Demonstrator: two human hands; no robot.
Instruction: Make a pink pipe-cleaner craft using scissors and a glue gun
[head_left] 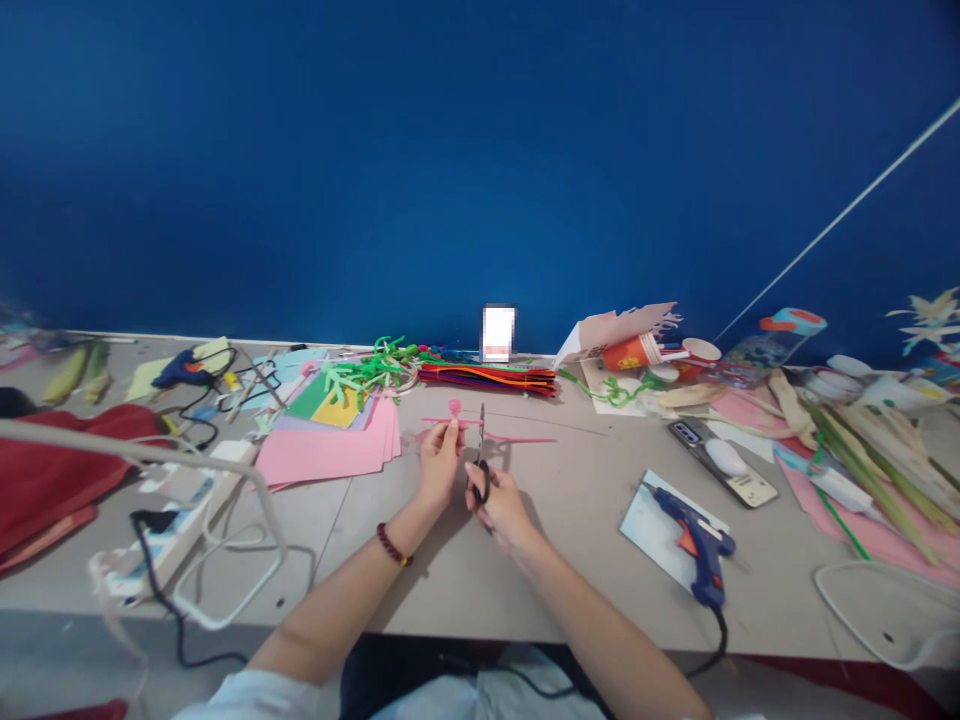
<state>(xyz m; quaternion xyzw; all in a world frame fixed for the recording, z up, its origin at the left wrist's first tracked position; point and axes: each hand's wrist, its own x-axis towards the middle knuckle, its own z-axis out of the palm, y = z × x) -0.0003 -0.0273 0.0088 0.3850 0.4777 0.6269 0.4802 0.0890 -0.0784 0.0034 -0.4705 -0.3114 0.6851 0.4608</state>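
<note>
My left hand (441, 462) pinches a pink pipe cleaner (525, 440) near the middle of the table. A small pink coiled shape (455, 409) sticks up above the thumb, and straight pink ends reach out to the left and right. In my right hand (501, 505) is a pair of scissors (482, 470) with black handles, its blades pointing away from me. The blades stand upright across the pink strand, just right of my left fingertips. Whether they touch the strand I cannot tell. Behind the hands lies a bundle of coloured pipe cleaners (487, 379).
A blue glue gun (697, 545) rests on a pale card at the right, with a phone (724, 462) beyond it. Pink paper sheets (322, 455) lie to the left, near a white power strip (180, 520) with cables. Paper cups (634, 352) lie at the back.
</note>
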